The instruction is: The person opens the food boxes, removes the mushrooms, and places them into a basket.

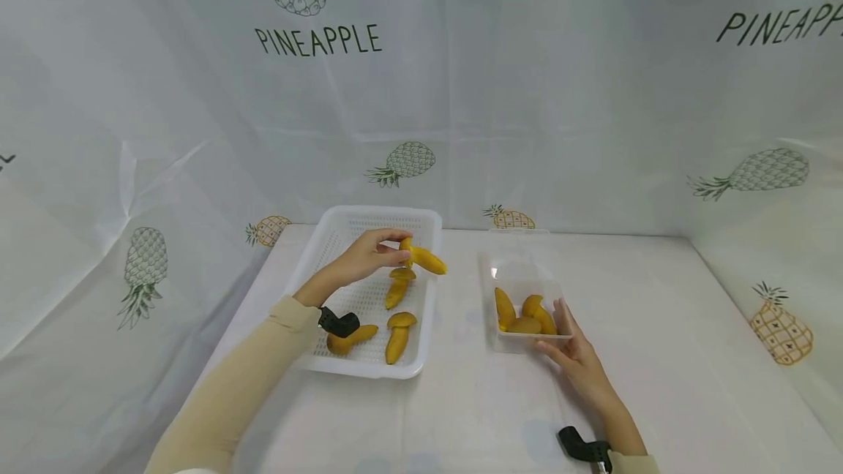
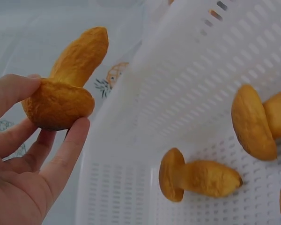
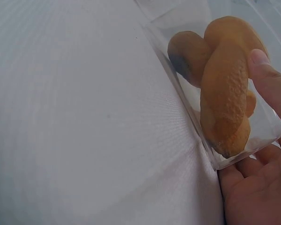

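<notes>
A yellow-brown mushroom (image 2: 82, 56) is pinched by its cap between the thumb and fingers of my left hand (image 1: 369, 258), its stem pointing away. That hand is over the right part of a white perforated plastic basket (image 1: 429, 313). Several more mushrooms lie in the basket, among them one mushroom (image 1: 397, 339) near its front right corner and another mushroom (image 2: 201, 178) seen below the left hand in the left wrist view. My right hand (image 1: 579, 364) grips the front right corner of a clear plastic box (image 1: 510, 344), thumb at the front. Several mushrooms (image 3: 225, 89) rest inside the box.
The box's clear lid (image 1: 520, 243) stands open at the back. A white cloth covers the table (image 1: 461, 401), with basket at left and box right of the middle. Behind them hangs a pale curtain (image 1: 560, 93) printed with pineapples.
</notes>
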Tool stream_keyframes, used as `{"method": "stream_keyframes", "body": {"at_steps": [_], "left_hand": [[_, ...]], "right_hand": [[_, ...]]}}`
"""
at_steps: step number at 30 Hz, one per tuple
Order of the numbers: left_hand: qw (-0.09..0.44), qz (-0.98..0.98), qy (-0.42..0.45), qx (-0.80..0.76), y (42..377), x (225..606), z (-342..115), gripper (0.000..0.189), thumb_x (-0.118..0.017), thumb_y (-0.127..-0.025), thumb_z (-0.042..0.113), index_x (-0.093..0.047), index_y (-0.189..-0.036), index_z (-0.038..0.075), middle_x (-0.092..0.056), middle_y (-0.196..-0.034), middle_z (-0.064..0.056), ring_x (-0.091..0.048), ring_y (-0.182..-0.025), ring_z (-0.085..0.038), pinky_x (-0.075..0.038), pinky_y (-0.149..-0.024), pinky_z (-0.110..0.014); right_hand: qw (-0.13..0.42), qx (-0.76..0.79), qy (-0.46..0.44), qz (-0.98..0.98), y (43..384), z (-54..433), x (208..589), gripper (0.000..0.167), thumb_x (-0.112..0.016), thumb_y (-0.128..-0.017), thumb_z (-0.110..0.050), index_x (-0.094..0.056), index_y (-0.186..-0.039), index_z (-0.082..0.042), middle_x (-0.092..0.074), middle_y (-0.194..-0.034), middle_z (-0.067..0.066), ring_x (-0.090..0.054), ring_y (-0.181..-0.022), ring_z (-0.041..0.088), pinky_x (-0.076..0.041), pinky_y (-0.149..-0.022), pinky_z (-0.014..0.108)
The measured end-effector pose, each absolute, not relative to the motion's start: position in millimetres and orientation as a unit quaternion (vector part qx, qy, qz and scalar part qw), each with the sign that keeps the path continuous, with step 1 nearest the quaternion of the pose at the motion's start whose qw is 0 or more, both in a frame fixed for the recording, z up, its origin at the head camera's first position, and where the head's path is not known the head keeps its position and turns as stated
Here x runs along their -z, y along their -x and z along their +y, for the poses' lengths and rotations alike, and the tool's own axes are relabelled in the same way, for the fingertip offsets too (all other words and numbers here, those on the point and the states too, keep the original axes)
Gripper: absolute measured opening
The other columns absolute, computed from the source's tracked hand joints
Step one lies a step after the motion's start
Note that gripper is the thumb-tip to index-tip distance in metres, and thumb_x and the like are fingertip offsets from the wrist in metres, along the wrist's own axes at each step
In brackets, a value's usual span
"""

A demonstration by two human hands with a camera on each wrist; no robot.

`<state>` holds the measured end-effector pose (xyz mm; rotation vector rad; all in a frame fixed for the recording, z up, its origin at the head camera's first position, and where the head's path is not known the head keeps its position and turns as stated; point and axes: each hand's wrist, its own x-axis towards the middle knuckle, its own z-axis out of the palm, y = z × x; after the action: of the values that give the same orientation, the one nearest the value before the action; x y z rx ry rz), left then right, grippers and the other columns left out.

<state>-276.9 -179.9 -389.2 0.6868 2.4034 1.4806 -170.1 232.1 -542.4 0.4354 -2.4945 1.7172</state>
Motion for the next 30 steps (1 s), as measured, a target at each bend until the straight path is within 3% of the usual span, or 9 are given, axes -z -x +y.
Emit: {"method": "stream_keyframes", "body": {"at_steps": [7, 19, 24, 30], "left_hand": [[0.130, 0.818, -0.222, -0.515, 273, 396, -201, 0.050, -0.064, -0.100, 0.014, -0.048, -0.141, -0.008, -0.051, -0.136, -0.028, -0.065, -0.106, -0.037, -0.056, -0.091, -0.042], [0.162, 0.822, -0.197, -0.508, 263, 408, -238, 0.052, -0.064, -0.100, 0.015, -0.046, -0.140, -0.011, -0.044, -0.141, -0.033, -0.067, -0.105, -0.033, -0.052, -0.095, -0.050], [0.167, 0.836, -0.177, -0.492, 258, 413, -249, 0.052, -0.065, -0.099, 0.013, -0.046, -0.140, -0.013, -0.045, -0.141, -0.032, -0.066, -0.108, -0.035, -0.055, -0.092, -0.045], [0.162, 0.838, -0.163, -0.494, 257, 417, -255, 0.055, -0.064, -0.099, 0.012, -0.042, -0.144, -0.010, -0.043, -0.140, -0.035, -0.059, -0.113, -0.046, -0.056, -0.090, -0.039]], "right_hand": [[0.044, -0.557, -0.142, -0.817, 171, 232, 543, 0.092, -0.069, -0.095, -0.010, -0.005, -0.161, -0.010, -0.013, -0.163, 0.021, -0.016, -0.144, 0.048, -0.028, -0.099, 0.004], [0.045, -0.556, -0.146, -0.817, 171, 232, 543, 0.092, -0.069, -0.095, -0.009, -0.004, -0.161, -0.008, -0.012, -0.163, 0.023, -0.017, -0.143, 0.047, -0.025, -0.102, 0.004], [0.040, -0.561, -0.142, -0.814, 171, 231, 544, 0.092, -0.069, -0.095, -0.010, -0.005, -0.161, -0.009, -0.012, -0.163, 0.022, -0.016, -0.144, 0.047, -0.024, -0.102, 0.004], [0.032, -0.566, -0.133, -0.813, 170, 232, 544, 0.092, -0.069, -0.096, -0.012, -0.004, -0.161, -0.013, -0.010, -0.164, 0.020, -0.014, -0.145, 0.047, -0.024, -0.101, 0.003]]}}
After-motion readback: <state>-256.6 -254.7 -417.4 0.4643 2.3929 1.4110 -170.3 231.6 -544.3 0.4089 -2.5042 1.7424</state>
